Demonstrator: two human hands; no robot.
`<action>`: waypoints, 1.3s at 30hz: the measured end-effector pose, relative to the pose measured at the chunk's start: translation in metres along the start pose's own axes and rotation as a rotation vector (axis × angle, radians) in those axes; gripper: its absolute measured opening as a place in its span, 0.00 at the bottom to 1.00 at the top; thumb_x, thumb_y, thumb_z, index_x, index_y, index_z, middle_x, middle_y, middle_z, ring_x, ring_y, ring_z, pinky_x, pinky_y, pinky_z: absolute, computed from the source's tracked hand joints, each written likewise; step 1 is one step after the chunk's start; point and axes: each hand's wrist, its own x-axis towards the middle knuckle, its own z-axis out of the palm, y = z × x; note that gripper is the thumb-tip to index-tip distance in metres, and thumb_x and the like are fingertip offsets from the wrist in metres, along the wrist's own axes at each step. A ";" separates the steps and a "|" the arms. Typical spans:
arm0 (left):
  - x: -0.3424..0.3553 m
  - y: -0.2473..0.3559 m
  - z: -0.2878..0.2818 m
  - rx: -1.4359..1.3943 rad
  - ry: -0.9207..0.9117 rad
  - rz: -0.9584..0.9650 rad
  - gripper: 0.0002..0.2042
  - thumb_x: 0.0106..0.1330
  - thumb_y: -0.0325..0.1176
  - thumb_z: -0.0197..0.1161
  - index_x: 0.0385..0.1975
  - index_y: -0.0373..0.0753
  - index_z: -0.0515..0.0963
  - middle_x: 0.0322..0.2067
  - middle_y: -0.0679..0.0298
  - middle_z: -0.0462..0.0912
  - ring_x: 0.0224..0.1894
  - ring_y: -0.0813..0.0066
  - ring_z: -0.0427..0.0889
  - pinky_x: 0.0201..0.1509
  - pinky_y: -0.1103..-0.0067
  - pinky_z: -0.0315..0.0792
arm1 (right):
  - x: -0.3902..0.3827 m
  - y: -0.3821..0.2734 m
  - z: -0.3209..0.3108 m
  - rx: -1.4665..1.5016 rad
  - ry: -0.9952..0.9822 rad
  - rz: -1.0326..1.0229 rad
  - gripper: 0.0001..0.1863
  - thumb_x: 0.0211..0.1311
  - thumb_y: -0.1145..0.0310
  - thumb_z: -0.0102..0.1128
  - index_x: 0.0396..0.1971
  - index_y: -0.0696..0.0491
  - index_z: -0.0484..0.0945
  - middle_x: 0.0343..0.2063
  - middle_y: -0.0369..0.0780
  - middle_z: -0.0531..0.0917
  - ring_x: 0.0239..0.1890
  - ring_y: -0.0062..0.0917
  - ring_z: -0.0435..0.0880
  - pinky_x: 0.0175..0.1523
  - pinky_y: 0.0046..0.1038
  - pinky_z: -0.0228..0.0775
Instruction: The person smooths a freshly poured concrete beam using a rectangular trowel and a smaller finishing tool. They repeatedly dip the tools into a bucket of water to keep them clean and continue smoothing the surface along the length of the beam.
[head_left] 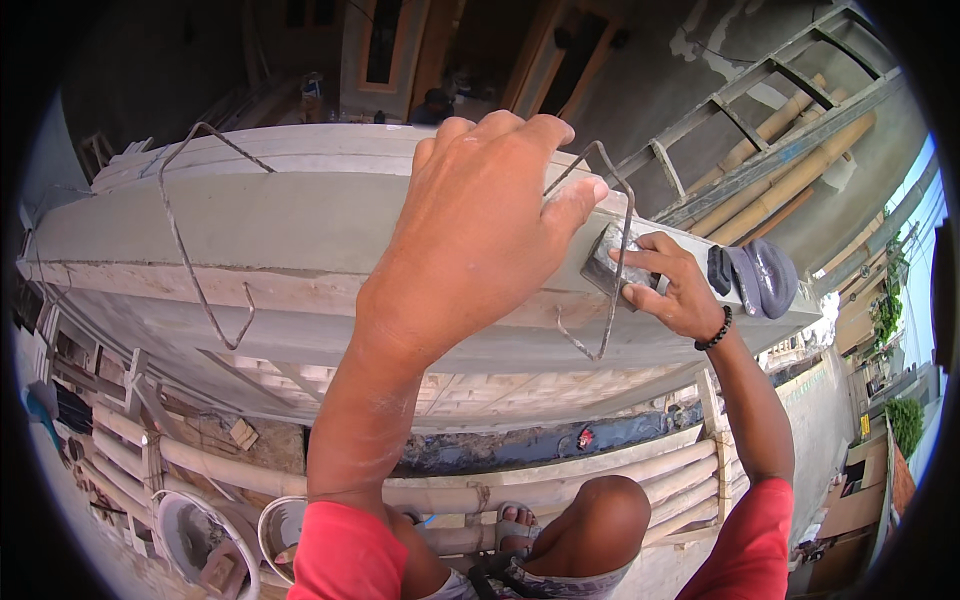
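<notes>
Over the top of a grey plastered concrete ledge [300, 215] is my left hand [485, 215], back upward. Its thumb stands apart from the loosely curled fingers; the palm is hidden, and I see nothing held. Farther right, my right hand [675, 285], with a dark beaded bracelet [716, 330] at its wrist, grips a cement-smeared block [606, 262] against the ledge's face. A bent metal rod [628, 215] hooks over the ledge between the hands and crosses in front of the block. Another bent rod [185, 235] hangs at the left.
A grey, rounded, folded thing [768, 280] lies at the ledge's right end. Behind it, a ladder [740, 125] and bamboo poles [790, 185] lean along the wall. Below run bamboo scaffold rails [230, 465] under my feet. Two buckets [190, 535] stand at the lower left.
</notes>
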 end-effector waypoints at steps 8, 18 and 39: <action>0.000 -0.006 0.009 0.111 -0.303 -0.053 0.19 0.67 0.39 0.61 0.53 0.34 0.77 0.52 0.51 0.79 0.60 0.53 0.70 0.66 0.65 0.60 | 0.006 -0.005 0.010 -0.020 0.054 -0.045 0.22 0.51 0.61 0.65 0.49 0.49 0.84 0.33 0.48 0.77 0.39 0.39 0.76 0.48 0.37 0.70; -0.016 -0.025 0.041 0.381 -0.665 0.007 0.36 0.58 0.44 0.70 0.65 0.33 0.67 0.67 0.46 0.64 0.73 0.43 0.52 0.76 0.55 0.43 | 0.005 -0.014 0.011 0.018 -0.010 -0.045 0.23 0.50 0.63 0.66 0.50 0.46 0.84 0.37 0.47 0.78 0.43 0.39 0.76 0.53 0.36 0.70; -0.027 -0.033 0.039 0.471 -0.692 0.024 0.43 0.50 0.41 0.75 0.66 0.29 0.63 0.69 0.46 0.59 0.75 0.48 0.48 0.78 0.56 0.39 | 0.022 0.013 -0.004 -0.052 -0.032 0.122 0.22 0.53 0.62 0.66 0.51 0.44 0.84 0.37 0.46 0.76 0.44 0.39 0.75 0.54 0.35 0.69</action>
